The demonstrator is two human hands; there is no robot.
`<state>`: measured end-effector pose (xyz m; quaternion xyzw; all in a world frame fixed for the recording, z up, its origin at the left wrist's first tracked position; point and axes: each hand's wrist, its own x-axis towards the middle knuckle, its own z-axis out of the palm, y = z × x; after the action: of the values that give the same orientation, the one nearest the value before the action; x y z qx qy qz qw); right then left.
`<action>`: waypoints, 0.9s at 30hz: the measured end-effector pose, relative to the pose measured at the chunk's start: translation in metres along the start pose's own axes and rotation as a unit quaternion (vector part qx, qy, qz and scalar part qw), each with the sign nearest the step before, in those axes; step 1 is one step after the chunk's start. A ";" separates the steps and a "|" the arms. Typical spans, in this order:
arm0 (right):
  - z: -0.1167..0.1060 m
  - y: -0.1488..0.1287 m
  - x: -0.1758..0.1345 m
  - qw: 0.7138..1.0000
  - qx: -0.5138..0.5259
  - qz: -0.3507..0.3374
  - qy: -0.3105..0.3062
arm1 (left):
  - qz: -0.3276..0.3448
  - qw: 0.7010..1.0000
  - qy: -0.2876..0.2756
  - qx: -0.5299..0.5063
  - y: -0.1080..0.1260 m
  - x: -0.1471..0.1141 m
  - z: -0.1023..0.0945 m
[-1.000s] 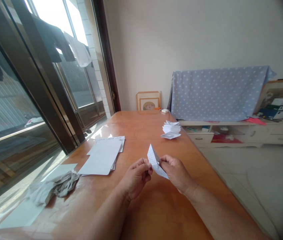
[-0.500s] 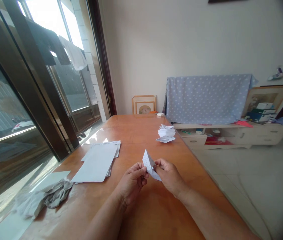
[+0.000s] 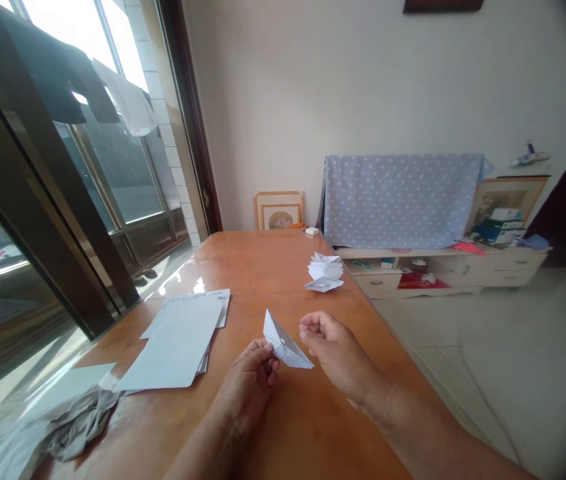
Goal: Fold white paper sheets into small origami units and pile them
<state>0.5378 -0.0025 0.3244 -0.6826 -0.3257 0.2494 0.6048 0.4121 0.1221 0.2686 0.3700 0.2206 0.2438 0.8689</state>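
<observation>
A folded white paper boat [image 3: 287,348] with faint grid lines is held over the table. My left hand [image 3: 255,373] pinches it at its left side between thumb and fingers, and one pointed end stands up. Just to the right of the boat, my right hand [image 3: 330,343] is apart from it, its fingers loosely curled and the thumb slightly off them, with nothing seen in it. Farther along the table, near its right edge, a row of several similar folded paper boats [image 3: 325,275] sits close together.
The brown wooden table [image 3: 257,267] carries a stack of white paper sheets [image 3: 175,347] on the left. Closer in lie a grey cloth [image 3: 80,423] and a pale sheet [image 3: 73,383]. A small white box [image 3: 312,231] stands at the far edge. Beyond is a low white cabinet [image 3: 493,273].
My right hand has let go of the paper boat and drawn away to the right. My left hand keeps hold of the boat. The camera view has shifted a little to the right.
</observation>
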 end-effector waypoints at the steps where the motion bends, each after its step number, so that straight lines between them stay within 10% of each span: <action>1: -0.001 0.004 -0.001 1.000 0.006 0.006 -0.004 | -0.003 1.000 0.005 -0.002 0.000 0.002 -0.001; 7: -0.041 0.054 0.022 0.992 -0.119 -0.013 0.050 | -0.021 0.999 0.035 -0.025 0.001 0.006 -0.002; 14: -0.105 0.078 0.132 0.917 -0.366 -0.038 0.154 | -0.028 0.998 0.041 -0.034 0.001 0.009 0.000; 27: -0.110 0.087 0.220 0.849 -0.517 0.000 0.110 | -0.007 0.998 0.045 -0.046 -0.002 0.012 -0.002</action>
<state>0.7771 0.0838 0.2658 -0.9194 -0.3389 -0.0319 0.1969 0.4207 0.1293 0.2638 0.3164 0.2508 0.2638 0.8760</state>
